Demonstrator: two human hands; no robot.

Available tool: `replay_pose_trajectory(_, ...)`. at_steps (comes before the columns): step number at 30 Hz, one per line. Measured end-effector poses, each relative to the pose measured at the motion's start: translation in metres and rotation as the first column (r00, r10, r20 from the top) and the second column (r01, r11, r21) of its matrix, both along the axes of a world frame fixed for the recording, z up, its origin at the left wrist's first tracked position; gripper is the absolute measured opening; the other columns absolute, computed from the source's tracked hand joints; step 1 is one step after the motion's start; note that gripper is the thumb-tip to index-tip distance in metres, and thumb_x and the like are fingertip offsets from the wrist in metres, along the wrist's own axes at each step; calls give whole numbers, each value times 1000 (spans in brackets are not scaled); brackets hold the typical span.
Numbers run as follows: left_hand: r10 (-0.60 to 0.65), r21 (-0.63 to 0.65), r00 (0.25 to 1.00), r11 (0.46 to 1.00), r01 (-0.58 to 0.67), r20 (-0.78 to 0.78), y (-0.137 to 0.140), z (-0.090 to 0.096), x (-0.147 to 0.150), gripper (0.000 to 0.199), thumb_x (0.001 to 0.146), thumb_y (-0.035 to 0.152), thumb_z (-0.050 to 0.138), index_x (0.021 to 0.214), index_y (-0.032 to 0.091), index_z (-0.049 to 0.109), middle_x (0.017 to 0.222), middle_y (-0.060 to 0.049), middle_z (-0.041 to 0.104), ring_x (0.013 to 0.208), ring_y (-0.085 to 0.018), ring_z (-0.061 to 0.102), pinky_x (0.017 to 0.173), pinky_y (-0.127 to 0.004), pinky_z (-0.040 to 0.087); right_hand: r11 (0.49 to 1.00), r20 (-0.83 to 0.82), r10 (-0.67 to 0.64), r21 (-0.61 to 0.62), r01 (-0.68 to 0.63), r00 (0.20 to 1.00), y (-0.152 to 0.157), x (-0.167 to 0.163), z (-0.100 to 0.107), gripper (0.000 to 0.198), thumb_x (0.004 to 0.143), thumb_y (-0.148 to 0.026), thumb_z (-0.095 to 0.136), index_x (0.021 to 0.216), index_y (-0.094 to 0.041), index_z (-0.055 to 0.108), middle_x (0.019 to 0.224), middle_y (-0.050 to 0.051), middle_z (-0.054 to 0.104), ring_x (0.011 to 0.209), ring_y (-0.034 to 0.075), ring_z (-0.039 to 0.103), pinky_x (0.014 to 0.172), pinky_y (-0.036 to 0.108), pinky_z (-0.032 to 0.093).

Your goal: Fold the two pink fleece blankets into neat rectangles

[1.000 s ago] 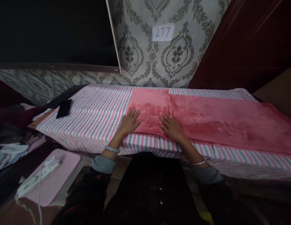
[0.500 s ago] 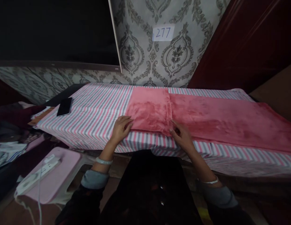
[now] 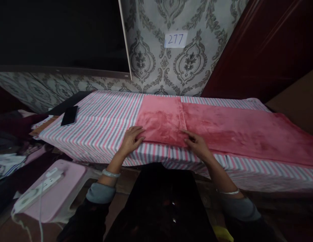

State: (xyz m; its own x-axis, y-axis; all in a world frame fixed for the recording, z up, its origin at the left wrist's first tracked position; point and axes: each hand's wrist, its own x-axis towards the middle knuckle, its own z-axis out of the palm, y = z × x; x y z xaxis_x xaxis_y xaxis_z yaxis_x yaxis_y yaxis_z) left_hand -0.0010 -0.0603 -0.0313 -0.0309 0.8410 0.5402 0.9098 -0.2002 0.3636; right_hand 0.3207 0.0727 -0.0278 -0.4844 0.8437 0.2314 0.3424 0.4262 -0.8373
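Coral-pink plush blanket (image 3: 160, 117) btwn fingertips of 2 bare hands

L hand (image 3: 130, 140): fingers bent, tips at L near corner of the folded sect., thumb by its near edge; can't tell if fabric's pinched. R hand (image 3: 198, 144): index & thumb tips slightly apart at R near corner of same sect., other fingers curled; can't tell re grip there either. Folded sect. lies flat, spanning the gap btwn both sets of fingertips & reaching beyond them; long stretch of blanket runs off to R of R fingers. Under it: pink-, white- & grey-striped cloth (image 3: 106, 121), uncovered to L of L fingers. Flat black phone (image 3: 69, 115): well L of L fingers, near cloth's L end. White plastic pwr strip (image 3: 47, 183) on pale-pink stool (image 3: 68, 181), L of & lower than L fingers. White paper sheet (image 3: 176, 39), handwritten "277", on grey patterned wall (image 3: 166, 70) beyond fingertips. Lg. black flat screen (image 3: 60, 33) beyond & L of L fingers.
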Motion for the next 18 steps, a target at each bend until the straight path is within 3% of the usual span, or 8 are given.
replay_pose_trajectory(5, -32, -9, 998, 999, 31, -58, 1, 10, 5, 37, 96, 41, 57, 125, 20, 67, 131, -12, 67, 123, -28, 58, 106, -49, 45, 993, -142, 64, -86, -76, 988, 6, -1, 32, 49, 79, -43, 65, 120, -17, 73, 61, -5, 48, 53, 11, 37, 51, 23, 33)
replay_pose_trajectory(9, -113, -38, 989, 993, 109, -95, 6, 20, 12, 38, 96, 41, 57, 126, 18, 65, 127, -12, 68, 118, -28, 59, 102, -47, 47, 991, -145, 84, -92, -98, 986, 10, -6, 53, 50, 79, -41, 64, 122, -16, 72, 56, -6, 45, 50, 10, 36, 48, 23, 32)
replay_pose_trajectory(15, -78, -62, 984, 996, 69, -162, 18, 29, 14, 24, 97, 30, 54, 111, 17, 68, 109, -11, 70, 103, -26, 60, 92, -42, 49, 993, -114, 120, 31, -117, 986, 17, -10, 60, 48, 82, -36, 63, 126, -18, 69, 65, -2, 56, 55, 13, 48, 51, 24, 41)
replay_pose_trajectory(18, 8, -35, 980, 999, -16, -198, 23, 31, 13, 21, 99, 25, 48, 103, 18, 67, 100, -10, 67, 97, -25, 61, 87, -40, 49, 983, -78, 68, 176, -53, 995, 21, -13, 56, 40, 83, -30, 58, 120, -19, 70, 80, 3, 64, 65, 17, 57, 59, 29, 49)
